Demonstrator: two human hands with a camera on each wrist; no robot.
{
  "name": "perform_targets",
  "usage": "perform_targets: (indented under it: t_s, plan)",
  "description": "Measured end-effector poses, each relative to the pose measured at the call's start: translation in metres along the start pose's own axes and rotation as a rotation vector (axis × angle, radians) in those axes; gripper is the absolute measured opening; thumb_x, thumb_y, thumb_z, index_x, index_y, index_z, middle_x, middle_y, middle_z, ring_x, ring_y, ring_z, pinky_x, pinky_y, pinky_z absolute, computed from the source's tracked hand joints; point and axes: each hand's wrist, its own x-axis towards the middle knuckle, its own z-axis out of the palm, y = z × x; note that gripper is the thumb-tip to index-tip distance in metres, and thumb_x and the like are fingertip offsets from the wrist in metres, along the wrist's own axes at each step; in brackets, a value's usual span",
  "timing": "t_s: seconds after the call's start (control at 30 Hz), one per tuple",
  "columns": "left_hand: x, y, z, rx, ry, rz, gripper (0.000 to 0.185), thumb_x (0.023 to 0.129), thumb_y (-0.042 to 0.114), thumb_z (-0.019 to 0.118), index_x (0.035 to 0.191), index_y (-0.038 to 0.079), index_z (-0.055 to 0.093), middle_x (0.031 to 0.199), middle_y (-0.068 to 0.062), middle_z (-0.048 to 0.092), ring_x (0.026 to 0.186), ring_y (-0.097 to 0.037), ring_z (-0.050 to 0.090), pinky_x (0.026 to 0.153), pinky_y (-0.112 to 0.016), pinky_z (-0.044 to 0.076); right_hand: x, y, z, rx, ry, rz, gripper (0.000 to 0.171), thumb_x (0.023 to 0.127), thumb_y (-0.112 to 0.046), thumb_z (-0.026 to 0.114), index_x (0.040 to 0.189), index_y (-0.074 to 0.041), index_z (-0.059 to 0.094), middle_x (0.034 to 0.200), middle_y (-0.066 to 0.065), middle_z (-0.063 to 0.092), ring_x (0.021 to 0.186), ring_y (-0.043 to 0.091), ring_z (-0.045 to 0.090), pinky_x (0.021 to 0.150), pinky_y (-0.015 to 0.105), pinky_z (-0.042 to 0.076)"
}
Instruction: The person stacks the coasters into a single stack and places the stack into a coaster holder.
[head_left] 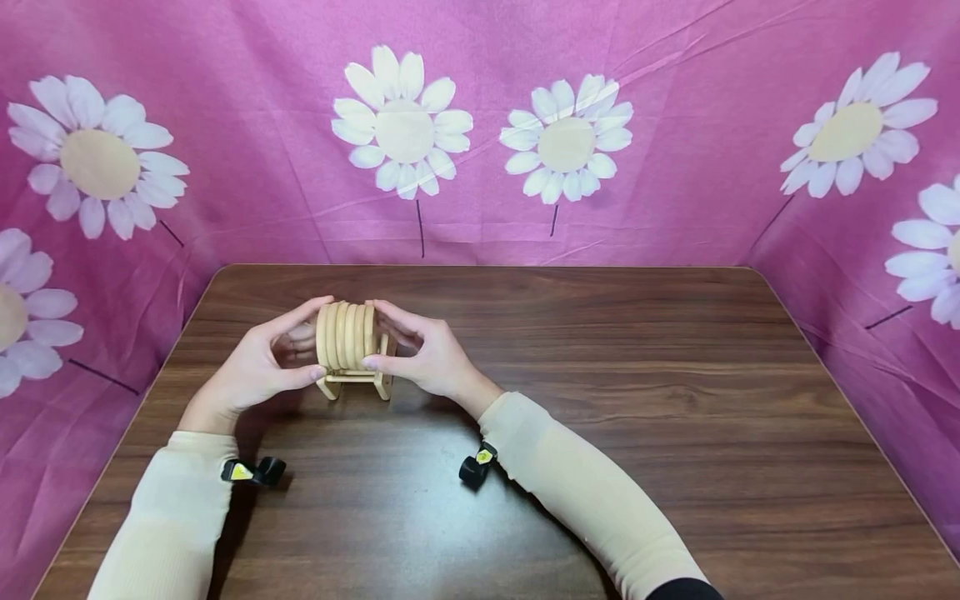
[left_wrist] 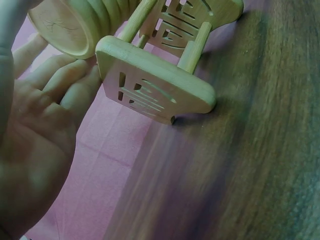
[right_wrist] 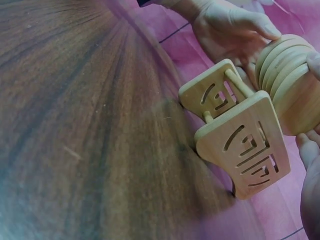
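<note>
A stack of several round wooden coasters [head_left: 345, 336] is held on edge between both hands, over a slotted wooden coaster holder [head_left: 384, 387]. My left hand [head_left: 258, 364] grips the left end of the stack, its thumb at the lower front. From the opposite side my right hand [head_left: 431, 357] holds the right end, thumb across the front edge. Cut-out patterns show in the end panels of the holder [left_wrist: 150, 87] in the left wrist view, with dowels joining them. In the right wrist view the coasters [right_wrist: 295, 100] sit just beyond the holder's top edge; the holder's feet rest on the table.
The dark wood-grain table [head_left: 600, 417] runs wide to the right and in front of the hands. A pink cloth [head_left: 487, 225] with white daisies hangs around its back and sides. Small black cameras [head_left: 474, 472] are strapped at both wrists.
</note>
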Motion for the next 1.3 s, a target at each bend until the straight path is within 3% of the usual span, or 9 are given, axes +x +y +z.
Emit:
perform_targets:
  t_s: [0.13, 0.27, 0.43, 0.63, 0.9, 1.13, 1.3]
  plan:
    - [0.001, -0.001, -0.001, 0.066, -0.024, 0.008, 0.089, 0.081, -0.027, 0.072, 0.162, -0.003, 0.041, 0.151, 0.016, 0.065, 0.130, 0.000, 0.067, 0.106, -0.015, 0.051, -0.001, 0.001, 0.000, -0.026, -0.002, -0.012, 0.077, 0.089, 0.001, 0.087, 0.157, 0.000, 0.052, 0.159, 0.022, 0.055, 0.141, 0.031, 0.062, 0.115, 0.025, 0.048]
    - [0.001, -0.004, -0.001, 0.028, -0.076, 0.006, 0.086, 0.083, -0.027, 0.070, 0.160, -0.006, 0.040, 0.158, 0.010, 0.060, 0.137, -0.003, 0.063, 0.110, -0.017, 0.049, -0.005, 0.004, 0.002, -0.078, 0.003, -0.030, 0.077, 0.087, -0.001, 0.089, 0.156, 0.000, 0.054, 0.159, 0.022, 0.054, 0.140, 0.032, 0.062, 0.116, 0.025, 0.047]
    - [0.000, -0.010, 0.001, 0.016, -0.091, 0.005, 0.085, 0.082, -0.028, 0.069, 0.159, -0.009, 0.039, 0.153, 0.013, 0.064, 0.136, -0.002, 0.064, 0.110, -0.017, 0.049, -0.008, 0.006, 0.001, -0.211, 0.017, -0.057, 0.077, 0.086, -0.009, 0.092, 0.155, -0.005, 0.057, 0.158, 0.018, 0.058, 0.142, 0.029, 0.062, 0.118, 0.024, 0.045]
    - [0.002, -0.012, 0.005, 0.089, -0.064, -0.018, 0.079, 0.086, -0.022, 0.072, 0.158, -0.007, 0.043, 0.157, 0.010, 0.061, 0.138, 0.000, 0.061, 0.112, -0.015, 0.046, -0.009, 0.009, -0.002, -0.435, 0.018, -0.107, 0.080, 0.086, -0.023, 0.094, 0.156, -0.011, 0.058, 0.159, 0.014, 0.058, 0.148, 0.028, 0.057, 0.125, 0.032, 0.040]
    - [0.006, -0.012, 0.008, 0.181, -0.043, -0.067, 0.070, 0.093, -0.013, 0.075, 0.157, -0.001, 0.051, 0.162, -0.013, 0.055, 0.139, 0.004, 0.058, 0.114, -0.013, 0.042, -0.010, 0.016, -0.004, -0.537, -0.038, -0.080, 0.082, 0.092, -0.028, 0.089, 0.161, -0.007, 0.051, 0.164, 0.019, 0.051, 0.152, 0.044, 0.047, 0.129, 0.041, 0.035]
    - [0.007, -0.009, 0.009, 0.240, -0.008, -0.065, 0.067, 0.095, -0.009, 0.075, 0.157, -0.003, 0.051, 0.164, 0.001, 0.055, 0.140, 0.004, 0.057, 0.114, -0.011, 0.041, -0.010, 0.014, -0.008, -0.580, -0.086, -0.090, 0.081, 0.096, -0.031, 0.084, 0.162, -0.003, 0.047, 0.166, 0.021, 0.047, 0.155, 0.037, 0.045, 0.129, 0.048, 0.036]
    - [0.011, -0.002, 0.015, 0.340, 0.105, -0.031, 0.053, 0.101, -0.006, 0.068, 0.153, 0.001, 0.058, 0.157, 0.001, 0.062, 0.135, 0.002, 0.062, 0.108, -0.011, 0.046, -0.016, 0.008, -0.017, -0.576, -0.071, -0.064, 0.068, 0.104, -0.033, 0.073, 0.162, -0.006, 0.048, 0.166, 0.015, 0.048, 0.155, 0.030, 0.047, 0.128, 0.044, 0.037]
